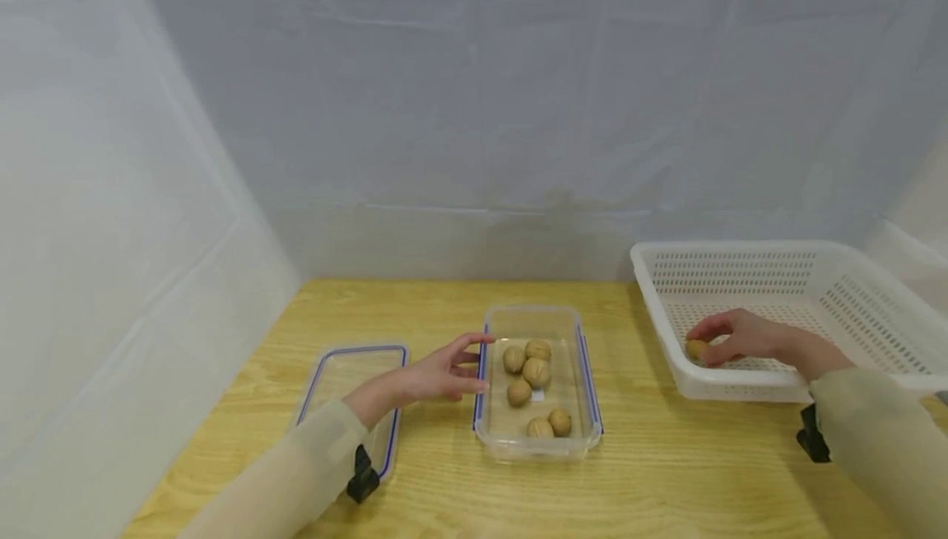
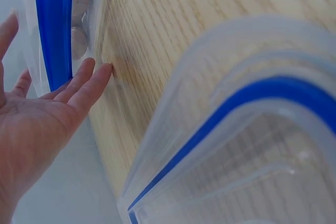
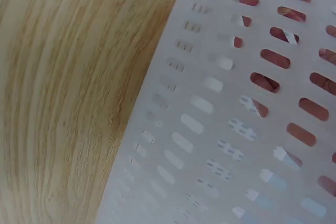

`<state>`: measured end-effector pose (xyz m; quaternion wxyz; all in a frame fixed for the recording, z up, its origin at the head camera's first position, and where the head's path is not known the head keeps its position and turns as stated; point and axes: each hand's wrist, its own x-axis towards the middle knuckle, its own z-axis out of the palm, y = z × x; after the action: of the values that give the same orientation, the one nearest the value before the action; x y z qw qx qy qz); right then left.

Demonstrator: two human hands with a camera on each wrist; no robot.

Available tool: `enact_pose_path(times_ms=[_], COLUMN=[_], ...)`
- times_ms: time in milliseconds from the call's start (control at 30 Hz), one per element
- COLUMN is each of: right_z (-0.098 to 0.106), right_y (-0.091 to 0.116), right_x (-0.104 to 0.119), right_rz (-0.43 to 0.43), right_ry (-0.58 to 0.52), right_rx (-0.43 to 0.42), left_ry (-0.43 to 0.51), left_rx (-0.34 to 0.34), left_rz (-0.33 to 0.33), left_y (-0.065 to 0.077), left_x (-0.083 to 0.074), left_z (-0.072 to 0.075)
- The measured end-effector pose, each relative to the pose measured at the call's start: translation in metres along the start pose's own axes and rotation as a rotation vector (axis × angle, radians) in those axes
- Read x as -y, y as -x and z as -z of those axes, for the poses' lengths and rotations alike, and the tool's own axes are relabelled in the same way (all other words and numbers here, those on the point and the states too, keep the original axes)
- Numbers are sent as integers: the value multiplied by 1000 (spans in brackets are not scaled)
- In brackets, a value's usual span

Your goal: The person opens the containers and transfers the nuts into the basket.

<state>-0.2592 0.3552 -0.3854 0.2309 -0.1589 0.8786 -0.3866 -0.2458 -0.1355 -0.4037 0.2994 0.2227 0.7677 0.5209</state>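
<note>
A clear plastic food container [image 1: 566, 333] with blue-edged sides holds several walnuts [image 1: 536, 373]. My left hand [image 1: 437, 373] touches its left side, fingers spread and mostly straight; the left wrist view shows the palm [image 2: 37, 129] beside the container's blue strip [image 2: 55, 30]. Inside the white perforated basket [image 1: 741, 387] at the right, my right hand [image 1: 748, 337] pinches a walnut [image 1: 696, 349] near the left wall. From the right wrist view the hand is mostly hidden behind the basket wall [image 3: 173, 103], and parts of it show through the slots.
A clear lid [image 1: 359, 366] with a blue seal lies on the wooden table [image 1: 637, 481], left of the container and partly under the left forearm. White sheeting [image 1: 474, 111] hangs behind the table and along its sides.
</note>
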Motion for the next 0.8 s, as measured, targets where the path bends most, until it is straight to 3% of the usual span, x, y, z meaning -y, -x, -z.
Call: enact_pose_path(times_ms=[100,433,600,800], right_z=[-3,-5,-1,8], right_y=[-1,-7,-3,7], right_x=[-1,-2,-2,6], right_rz=[5,46,58,71], right_ry=[50,2,-14,75], right_rx=[16,23,-15,-93], left_ry=[-4,-12,-10,-2], left_rx=[3,-7,-8,-13], left_rz=[-2,-16,-9,-3], left_y=[0,-3,-5,-5], left_x=[1,7,7,6], left_z=[1,5,5,4])
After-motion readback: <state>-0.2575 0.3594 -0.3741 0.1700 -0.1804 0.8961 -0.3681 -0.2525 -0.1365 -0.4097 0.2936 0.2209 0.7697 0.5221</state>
